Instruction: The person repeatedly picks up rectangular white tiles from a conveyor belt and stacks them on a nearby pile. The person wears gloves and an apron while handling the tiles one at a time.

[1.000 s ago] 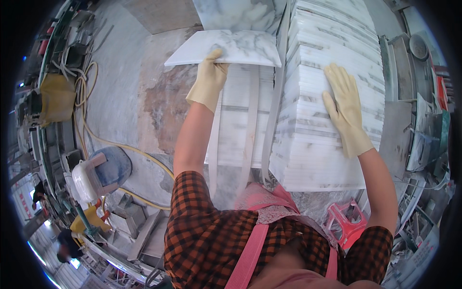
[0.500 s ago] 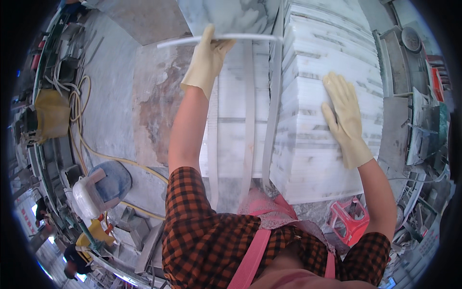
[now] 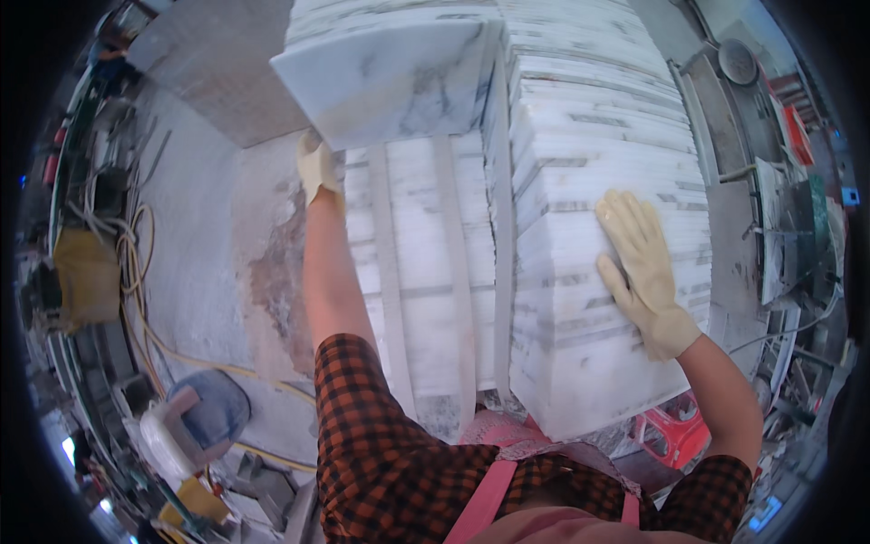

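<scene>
The marble tile has swung from edge-on half a second ago to show its broad white, grey-veined face, lifted above the lower stack of marble tiles. The left hand, in a pale yellow glove, sits under the tile's lower left corner with its grip closed on that edge; the fingers are hidden behind the slab. The arm runs straight up from a red-and-black checked sleeve.

The right hand, gloved the same, has barely shifted: it lies flat and spread, grasping nothing, on top of the taller stack of marble tiles, near its right edge. The raised tile leans against the left side of that taller stack.

A pink apron strap crosses the person's chest. To the left, on the dusty concrete floor, a yellow hose loops past a blue-and-white plastic container. A red crate shows below the taller stack, and a metal workbench with tools stands at the right.
</scene>
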Motion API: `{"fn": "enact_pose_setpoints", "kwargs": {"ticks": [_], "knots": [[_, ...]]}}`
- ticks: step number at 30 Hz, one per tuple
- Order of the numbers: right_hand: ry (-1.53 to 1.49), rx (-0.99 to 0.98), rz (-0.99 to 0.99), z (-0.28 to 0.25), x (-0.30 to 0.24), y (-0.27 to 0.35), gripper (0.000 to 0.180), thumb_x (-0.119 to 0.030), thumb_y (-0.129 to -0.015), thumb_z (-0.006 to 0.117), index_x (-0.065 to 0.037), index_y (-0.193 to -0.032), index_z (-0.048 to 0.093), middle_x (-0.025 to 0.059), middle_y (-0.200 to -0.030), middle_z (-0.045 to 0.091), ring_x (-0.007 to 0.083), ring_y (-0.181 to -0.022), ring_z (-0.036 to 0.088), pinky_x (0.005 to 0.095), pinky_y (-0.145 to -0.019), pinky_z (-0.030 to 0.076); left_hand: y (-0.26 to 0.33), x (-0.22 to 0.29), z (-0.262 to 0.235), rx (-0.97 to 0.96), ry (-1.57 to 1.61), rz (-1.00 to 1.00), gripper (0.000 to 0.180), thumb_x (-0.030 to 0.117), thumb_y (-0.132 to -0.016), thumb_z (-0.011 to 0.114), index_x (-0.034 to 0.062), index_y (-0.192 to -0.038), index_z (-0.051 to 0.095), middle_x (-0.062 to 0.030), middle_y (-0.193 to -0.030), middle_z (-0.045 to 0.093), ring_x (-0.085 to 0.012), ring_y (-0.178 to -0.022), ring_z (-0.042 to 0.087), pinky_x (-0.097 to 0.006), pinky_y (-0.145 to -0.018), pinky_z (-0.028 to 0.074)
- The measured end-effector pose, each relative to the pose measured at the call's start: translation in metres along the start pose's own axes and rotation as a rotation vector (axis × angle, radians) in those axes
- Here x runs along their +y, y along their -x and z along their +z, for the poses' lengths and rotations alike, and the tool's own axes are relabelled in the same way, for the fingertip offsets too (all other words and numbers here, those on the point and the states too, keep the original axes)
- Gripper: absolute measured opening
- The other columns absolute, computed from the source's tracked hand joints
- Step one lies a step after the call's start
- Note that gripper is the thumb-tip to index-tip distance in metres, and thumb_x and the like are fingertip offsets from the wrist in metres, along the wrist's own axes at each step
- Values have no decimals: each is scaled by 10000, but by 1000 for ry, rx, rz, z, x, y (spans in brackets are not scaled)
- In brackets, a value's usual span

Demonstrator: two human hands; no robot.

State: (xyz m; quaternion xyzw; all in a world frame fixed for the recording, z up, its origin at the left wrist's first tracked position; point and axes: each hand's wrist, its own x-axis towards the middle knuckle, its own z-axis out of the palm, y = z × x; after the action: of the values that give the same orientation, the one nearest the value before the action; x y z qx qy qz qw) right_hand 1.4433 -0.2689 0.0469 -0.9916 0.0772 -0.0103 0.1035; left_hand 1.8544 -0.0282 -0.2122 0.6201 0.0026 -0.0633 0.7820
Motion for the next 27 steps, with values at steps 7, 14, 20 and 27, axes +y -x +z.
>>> {"fn": "enact_pose_setpoints", "kwargs": {"ticks": [7,14,20,27], "knots": [[7,-57,40,-3,1,-5,600,-158,-895,614,-25,-1455,445,189,-1514,410,394,-1416,338,547,-1191,207,-65,-41,-8,-198,-231,-9,460,10,-796,523,-8,-1253,571,-105,-1182,621,-203,-1034,575,-309,-879,469],[19,-100,32,-1,3,-5,625,-179,-870,623,6,-1439,442,221,-1493,409,424,-1388,353,566,-1167,228,-66,-35,-11,-115,-330,-152,467,-48,-752,458,-40,-1184,635,-118,-1105,683,-205,-953,645,-287,-878,470],[42,-85,19,-1,1,-5,610,-180,-885,588,32,-1435,430,245,-1491,407,452,-1393,348,586,-1170,214,-64,-40,-6,-307,-122,-29,408,-17,-784,485,-45,-1174,601,-94,-1121,656,-176,-993,584,-275,-871,432],[66,-86,21,-1,2,-3,607,-205,-897,596,9,-1441,434,221,-1503,402,421,-1401,341,564,-1173,220,-64,-45,9,-257,-267,-94,458,-14,-806,576,-73,-1260,556,-157,-1211,658,-258,-1117,621,-340,-983,445]]}}
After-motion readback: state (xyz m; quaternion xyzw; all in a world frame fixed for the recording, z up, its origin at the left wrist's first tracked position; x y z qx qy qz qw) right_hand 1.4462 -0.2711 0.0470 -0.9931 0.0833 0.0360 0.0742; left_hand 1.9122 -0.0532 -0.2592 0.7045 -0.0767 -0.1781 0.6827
